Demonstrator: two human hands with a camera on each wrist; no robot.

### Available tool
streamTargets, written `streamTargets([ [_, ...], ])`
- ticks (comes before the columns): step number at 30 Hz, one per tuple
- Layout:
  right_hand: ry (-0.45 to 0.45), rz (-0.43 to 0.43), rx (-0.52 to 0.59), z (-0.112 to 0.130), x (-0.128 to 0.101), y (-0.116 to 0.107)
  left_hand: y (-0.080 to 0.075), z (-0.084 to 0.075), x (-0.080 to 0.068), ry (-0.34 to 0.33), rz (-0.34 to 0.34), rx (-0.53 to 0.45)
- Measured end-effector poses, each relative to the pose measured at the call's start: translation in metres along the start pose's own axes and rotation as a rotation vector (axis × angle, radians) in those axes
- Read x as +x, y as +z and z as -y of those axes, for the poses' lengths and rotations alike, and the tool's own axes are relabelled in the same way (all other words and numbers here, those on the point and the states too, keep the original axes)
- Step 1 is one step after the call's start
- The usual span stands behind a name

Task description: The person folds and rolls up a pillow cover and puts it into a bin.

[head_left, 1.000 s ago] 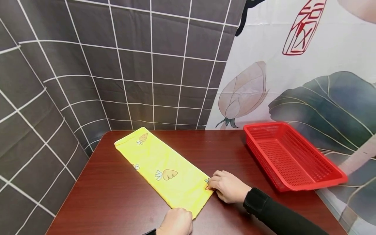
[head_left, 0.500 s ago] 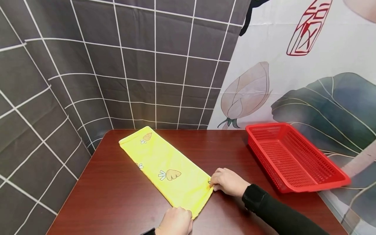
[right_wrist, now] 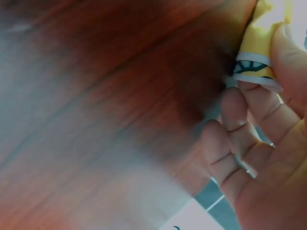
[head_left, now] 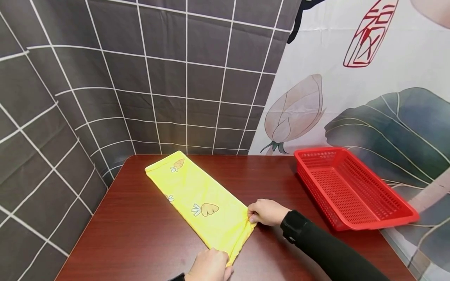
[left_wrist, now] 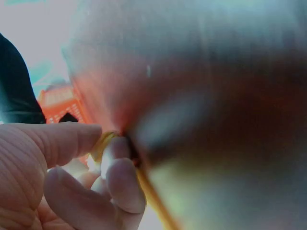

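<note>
1. The cloth is thin yellow woven fabric, matt, printed with carrots, and puckered into soft creases at its near corners
2. The bench is dark reddish wood-grain with a smooth, slightly glossy finish
3. The basket is red moulded plastic, perforated like mesh, with a faint sheen on its rim
4. The backdrop is matt grey fabric with a white grid
5. The sleeve is matt black knit
</note>
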State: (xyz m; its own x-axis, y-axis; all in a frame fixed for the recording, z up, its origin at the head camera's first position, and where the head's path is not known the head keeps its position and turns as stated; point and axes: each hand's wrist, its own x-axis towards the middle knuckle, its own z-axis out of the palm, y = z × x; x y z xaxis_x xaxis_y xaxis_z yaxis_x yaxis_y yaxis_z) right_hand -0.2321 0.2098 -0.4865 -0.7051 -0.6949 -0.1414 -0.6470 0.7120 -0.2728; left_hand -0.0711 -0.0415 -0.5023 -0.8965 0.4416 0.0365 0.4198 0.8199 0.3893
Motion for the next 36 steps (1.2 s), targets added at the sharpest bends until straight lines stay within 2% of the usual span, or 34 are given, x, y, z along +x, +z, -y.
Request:
streamTargets([
  [8,0.063,0.014,-0.017,0.003,0.005,0.001,-0.003,0.004,-0.003,-0.079,0.078,-0.182],
  [14,0.068,0.015,0.011,0.007,0.004,-0.001,-0.003,0.009,0.0,-0.112,0.122,-0.163],
  [21,0.074,-0.009,0.057,0.01,0.003,-0.004,0.005,0.016,0.005,-0.136,0.14,-0.055],
  [23,0.094,-0.014,0.087,0.01,0.003,-0.004,0.003,0.014,0.005,-0.136,0.118,0.005],
  [26,0.15,-0.004,0.14,0.011,0.002,-0.005,-0.002,0.01,0.005,-0.119,0.043,0.108],
  [29,0.205,0.025,0.219,0.011,0.001,-0.007,-0.007,0.003,0.006,-0.057,-0.018,0.249],
  [33,0.218,0.054,0.278,0.012,0.001,-0.008,-0.008,-0.007,0.007,0.051,-0.038,0.343],
  [36,0.166,-0.005,0.184,0.008,-0.001,-0.003,-0.006,-0.012,0.008,0.094,-0.037,0.354],
])
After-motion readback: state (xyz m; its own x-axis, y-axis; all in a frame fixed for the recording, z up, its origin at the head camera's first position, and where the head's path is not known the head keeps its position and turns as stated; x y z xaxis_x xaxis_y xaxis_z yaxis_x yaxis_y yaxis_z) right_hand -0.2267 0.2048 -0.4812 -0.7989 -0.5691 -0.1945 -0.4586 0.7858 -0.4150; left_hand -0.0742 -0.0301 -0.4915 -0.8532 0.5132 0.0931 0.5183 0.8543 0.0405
